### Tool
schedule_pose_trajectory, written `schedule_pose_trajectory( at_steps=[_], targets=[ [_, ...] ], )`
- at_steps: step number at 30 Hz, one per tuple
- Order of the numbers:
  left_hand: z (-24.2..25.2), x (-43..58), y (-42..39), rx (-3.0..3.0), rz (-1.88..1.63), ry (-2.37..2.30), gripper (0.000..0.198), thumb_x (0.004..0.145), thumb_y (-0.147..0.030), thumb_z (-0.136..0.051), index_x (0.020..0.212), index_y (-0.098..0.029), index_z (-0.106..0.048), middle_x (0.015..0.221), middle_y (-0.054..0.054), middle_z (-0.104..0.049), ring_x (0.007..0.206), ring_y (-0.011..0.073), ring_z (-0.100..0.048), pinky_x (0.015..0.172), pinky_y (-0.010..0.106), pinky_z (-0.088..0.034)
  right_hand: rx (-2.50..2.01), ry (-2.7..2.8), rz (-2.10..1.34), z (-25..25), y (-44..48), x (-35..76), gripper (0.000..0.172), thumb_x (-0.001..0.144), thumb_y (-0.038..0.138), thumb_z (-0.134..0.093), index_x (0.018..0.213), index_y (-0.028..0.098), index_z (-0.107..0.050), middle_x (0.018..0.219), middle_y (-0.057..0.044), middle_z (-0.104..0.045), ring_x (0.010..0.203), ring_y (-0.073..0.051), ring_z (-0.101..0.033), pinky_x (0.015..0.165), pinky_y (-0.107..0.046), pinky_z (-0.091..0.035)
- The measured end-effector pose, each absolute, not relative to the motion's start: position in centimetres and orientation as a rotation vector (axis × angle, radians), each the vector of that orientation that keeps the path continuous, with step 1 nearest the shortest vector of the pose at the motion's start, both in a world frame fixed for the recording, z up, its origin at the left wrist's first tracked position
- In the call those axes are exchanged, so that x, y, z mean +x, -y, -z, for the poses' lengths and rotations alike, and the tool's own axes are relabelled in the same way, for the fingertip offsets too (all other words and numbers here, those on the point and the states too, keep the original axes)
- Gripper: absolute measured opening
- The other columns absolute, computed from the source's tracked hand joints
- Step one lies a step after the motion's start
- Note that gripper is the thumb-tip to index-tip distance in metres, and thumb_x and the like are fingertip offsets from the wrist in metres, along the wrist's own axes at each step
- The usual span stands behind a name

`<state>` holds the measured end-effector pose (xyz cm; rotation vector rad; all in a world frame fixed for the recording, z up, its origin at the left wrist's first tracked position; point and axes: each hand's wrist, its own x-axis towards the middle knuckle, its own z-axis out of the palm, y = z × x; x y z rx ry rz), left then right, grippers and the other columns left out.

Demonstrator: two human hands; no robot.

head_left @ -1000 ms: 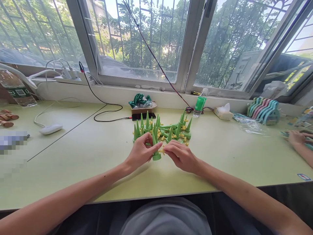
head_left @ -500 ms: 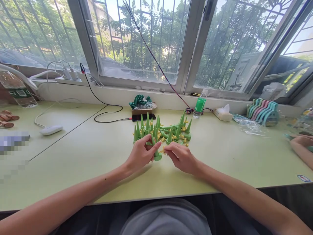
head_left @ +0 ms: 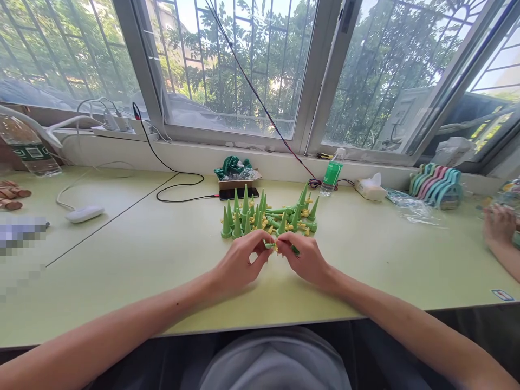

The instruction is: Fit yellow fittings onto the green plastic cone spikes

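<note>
A pale green table [head_left: 134, 260] fills the lower view. At twelve o'clock, white-framed windows [head_left: 309, 81] with metal bars let in bright daylight through green trees [head_left: 227, 70]. A white sill [head_left: 195, 154] runs from ten to two o'clock. A dark floor shows at six.

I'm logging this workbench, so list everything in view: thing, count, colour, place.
green plastic cone spikes with yellow fittings: many, green and yellow, clustered mid-table, some upright, some lying
pale green table: one, under everything
black phone: one, behind the cluster
small cardboard box with green wrapping: one, by the sill
green-labelled plastic bottle: one, right of the box
tissue pack: one, white
pastel stack: one, far right
white mouse: one, left
clear bottle: one, far left
co-worker's hand: one, right edge
left hand, right hand: together pinching a small green and yellow piece
</note>
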<state>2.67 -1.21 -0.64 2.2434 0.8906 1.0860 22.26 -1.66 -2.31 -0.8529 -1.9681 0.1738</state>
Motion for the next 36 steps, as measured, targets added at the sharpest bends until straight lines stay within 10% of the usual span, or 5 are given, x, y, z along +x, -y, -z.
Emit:
schedule_pose_trajectory(
  at_steps=[14,36],
  targets=[
    [0.8,2.7,0.6,1.885,-1.110,-0.876,0.026,0.097,-0.037,-0.053,0.084,-0.022,-0.036,0.068,-0.006,-0.054,0.048,0.0093,-0.059,0.044,0.020,-0.043,-0.838,1.910,-0.142,1.7,1.9,22.3,0.015,0.098,0.022,-0.051,0.088,0.019,-0.061,0.074,-0.002,-0.069,0.064,-0.012,-0.062,0.062,-0.022,-0.048],
    [0.8,2.7,0.7,1.782,-1.113,-0.754,0.027,0.095,-0.039,-0.057,0.087,-0.020,-0.041,0.073,-0.004,-0.058,0.040,0.0056,-0.054,0.036,0.018,-0.039,-0.859,1.917,-0.445,1.8,1.6,22.6,0.019,0.099,0.023,-0.050,0.084,0.019,-0.060,0.068,0.002,-0.062,0.058,-0.010,-0.056,0.059,-0.021,-0.045]
  ],
)
